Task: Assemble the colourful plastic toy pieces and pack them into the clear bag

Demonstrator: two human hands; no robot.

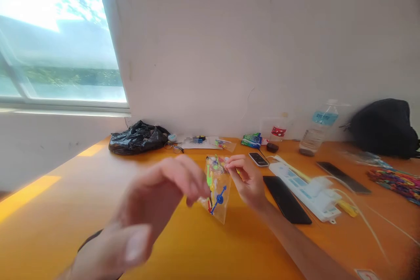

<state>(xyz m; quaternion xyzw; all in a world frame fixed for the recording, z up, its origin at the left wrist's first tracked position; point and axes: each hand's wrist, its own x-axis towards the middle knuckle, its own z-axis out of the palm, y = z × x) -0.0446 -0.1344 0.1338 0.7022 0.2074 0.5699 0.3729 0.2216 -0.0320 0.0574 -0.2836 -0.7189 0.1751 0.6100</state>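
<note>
A clear plastic bag (223, 210) of small coloured plastic pieces hangs upright over the table. Inside it I can make out a blue arrow-shaped piece (219, 199) and green, yellow and red ones. My right hand (246, 179) pinches the bag's upper right edge between thumb and fingers. Close to the camera, my left hand (157, 201) is raised with the thumb apart from the curved fingers, and nothing shows between them. Its fingertips overlap the bag's left side in view; whether they touch it I cannot tell.
Right of the bag lie a black phone (286, 199) and a white power strip (303, 188) with plugs and cables. Behind are a black plastic bag (139, 138), a green packet (251, 140), a bottle (316, 131) and a black backpack (383, 129). Colourful cords (395, 181) lie far right.
</note>
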